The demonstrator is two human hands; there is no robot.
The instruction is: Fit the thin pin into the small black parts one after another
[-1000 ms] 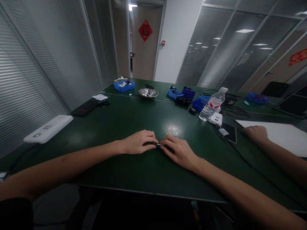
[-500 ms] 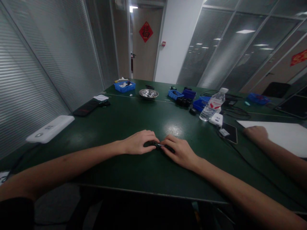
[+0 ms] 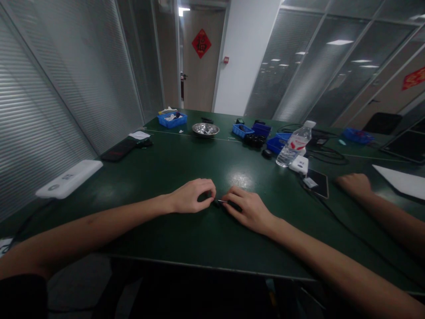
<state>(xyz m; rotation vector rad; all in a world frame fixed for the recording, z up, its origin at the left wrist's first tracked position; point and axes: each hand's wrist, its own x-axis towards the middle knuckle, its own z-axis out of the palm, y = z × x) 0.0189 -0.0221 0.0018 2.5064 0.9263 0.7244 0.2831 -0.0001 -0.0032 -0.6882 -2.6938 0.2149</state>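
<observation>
On the near part of the dark green bench [image 3: 159, 237], the left hand [image 3: 189, 197] curved with thumb and fingertips drawn into a ring, whether around anything could not be told; just beside it, the right hand [image 3: 247, 208] pinched a slim dark object with a shiny metallic tip [image 3: 223, 201], the tip toward the left fingertips; farther right lay a co-worker's curled hand [image 3: 355, 184]; beyond stood a clear plastic bottle with a red-and-white label [image 3: 295, 145]; farther still sat a round silvery metal bowl [image 3: 206, 134].
</observation>
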